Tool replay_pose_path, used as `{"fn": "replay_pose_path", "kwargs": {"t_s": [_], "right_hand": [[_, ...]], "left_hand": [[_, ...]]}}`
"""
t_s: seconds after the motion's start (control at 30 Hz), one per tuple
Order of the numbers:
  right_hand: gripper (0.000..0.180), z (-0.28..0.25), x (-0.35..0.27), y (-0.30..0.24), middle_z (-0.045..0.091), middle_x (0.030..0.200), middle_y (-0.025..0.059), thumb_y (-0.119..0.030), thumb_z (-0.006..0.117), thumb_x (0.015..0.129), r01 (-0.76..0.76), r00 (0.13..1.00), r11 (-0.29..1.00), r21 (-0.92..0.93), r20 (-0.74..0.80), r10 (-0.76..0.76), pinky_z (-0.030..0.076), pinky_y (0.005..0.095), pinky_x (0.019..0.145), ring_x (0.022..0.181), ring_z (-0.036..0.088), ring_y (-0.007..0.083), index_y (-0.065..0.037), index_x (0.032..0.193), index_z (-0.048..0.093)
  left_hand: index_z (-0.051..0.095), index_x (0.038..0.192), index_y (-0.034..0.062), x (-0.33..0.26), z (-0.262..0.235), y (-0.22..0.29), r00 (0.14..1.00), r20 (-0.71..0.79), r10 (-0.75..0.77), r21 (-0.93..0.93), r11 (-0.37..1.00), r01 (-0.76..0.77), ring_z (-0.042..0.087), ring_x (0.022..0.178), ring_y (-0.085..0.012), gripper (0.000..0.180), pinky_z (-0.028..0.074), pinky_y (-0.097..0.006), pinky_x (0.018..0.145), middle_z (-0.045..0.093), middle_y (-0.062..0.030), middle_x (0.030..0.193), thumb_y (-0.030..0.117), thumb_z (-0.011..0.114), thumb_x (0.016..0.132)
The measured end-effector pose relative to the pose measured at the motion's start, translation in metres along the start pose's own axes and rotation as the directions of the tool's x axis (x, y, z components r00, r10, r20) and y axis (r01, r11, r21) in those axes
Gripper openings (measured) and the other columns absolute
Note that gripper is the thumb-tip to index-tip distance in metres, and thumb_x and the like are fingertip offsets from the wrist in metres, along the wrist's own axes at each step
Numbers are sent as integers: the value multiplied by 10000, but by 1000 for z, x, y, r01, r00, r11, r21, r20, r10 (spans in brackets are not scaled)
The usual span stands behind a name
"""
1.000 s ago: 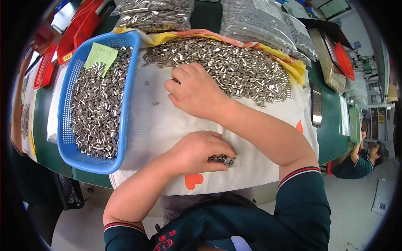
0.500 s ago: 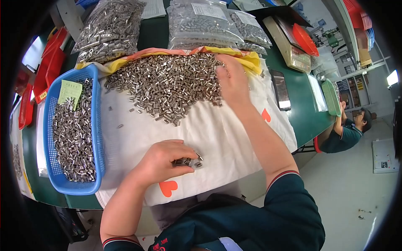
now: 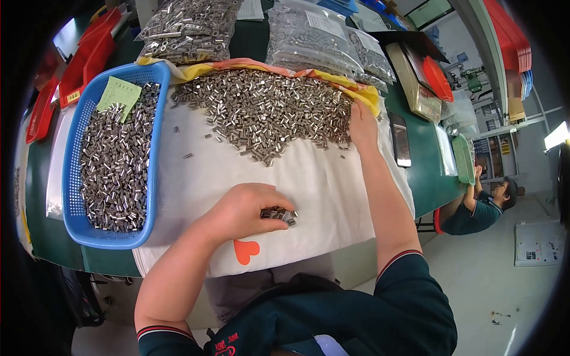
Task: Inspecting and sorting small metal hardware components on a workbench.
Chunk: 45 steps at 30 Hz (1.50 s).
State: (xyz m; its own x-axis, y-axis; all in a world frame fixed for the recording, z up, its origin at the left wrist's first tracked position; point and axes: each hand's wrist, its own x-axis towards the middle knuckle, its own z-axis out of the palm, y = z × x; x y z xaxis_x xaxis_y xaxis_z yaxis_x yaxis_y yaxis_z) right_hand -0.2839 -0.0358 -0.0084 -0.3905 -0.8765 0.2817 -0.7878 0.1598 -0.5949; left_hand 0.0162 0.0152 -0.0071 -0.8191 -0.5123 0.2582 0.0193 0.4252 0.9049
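Note:
A heap of short metal cylinders (image 3: pixel 267 113) lies spread on a white cloth (image 3: pixel 320 202). My left hand (image 3: pixel 246 207) is curled above the cloth on the near side of the heap. Several of the same metal cylinders (image 3: pixel 278 215) are in its grip, showing between thumb and fingers. At the right end of the heap, my right hand (image 3: pixel 362 121) rests edge-on with its fingers stretched out, touching the border of the pile. Its far fingertips are partly hidden. A few stray cylinders (image 3: pixel 189 155) lie apart on the cloth, left of the heap.
A blue basket (image 3: pixel 153 178) of similar cylinders, with a green paper slip (image 3: pixel 119 98), stands at the left. Bags of metal parts (image 3: pixel 312 35) line the back. A dark phone (image 3: pixel 401 139) lies at the right. Another person (image 3: pixel 484 207) sits farther right.
My right hand has shifted from over the heap's right part to its right border. My left hand keeps its hold on the cylinders. The whole view has turned slightly.

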Motion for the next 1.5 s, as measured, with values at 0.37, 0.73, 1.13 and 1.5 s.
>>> {"fn": "replay_pose_path", "kwargs": {"t_s": [0.37,0.73,1.13,1.5], "right_hand": [[360,37,-22,-31,475,1201,224,-200,415,881,170,985,982,-80,-1,-171,324,378,973,1141,427,342,22,1153,495],[284,-3,39,38,613,970,179,-129,442,804,-16,997,962,-274,-79,-6,438,358,816,919,580,308,-43,1006,622],[304,4,42,9,598,975,215,-93,442,768,19,997,921,-389,71,10,429,387,832,927,566,329,-16,1008,612],[333,15,21,-22,578,1007,226,-89,416,763,135,985,939,-317,142,-94,396,414,872,963,528,362,23,1031,577]], "left_hand": [[627,906,69,1,1,-2,1000,2,13,-13,1000,-13,560,680,-247,276,447,-330,619,600,-82,756,129,711,649],[632,908,73,1,2,-1,1000,16,10,-1,1000,-10,562,683,-250,268,451,-334,625,600,-85,772,140,708,661],[635,908,69,0,0,-1,1000,12,-3,7,1000,3,565,678,-252,266,452,-342,620,595,-92,755,141,707,662],[637,900,77,-1,1,0,999,29,-37,30,999,36,571,712,-263,255,450,-352,656,594,-89,745,183,693,675]]}}
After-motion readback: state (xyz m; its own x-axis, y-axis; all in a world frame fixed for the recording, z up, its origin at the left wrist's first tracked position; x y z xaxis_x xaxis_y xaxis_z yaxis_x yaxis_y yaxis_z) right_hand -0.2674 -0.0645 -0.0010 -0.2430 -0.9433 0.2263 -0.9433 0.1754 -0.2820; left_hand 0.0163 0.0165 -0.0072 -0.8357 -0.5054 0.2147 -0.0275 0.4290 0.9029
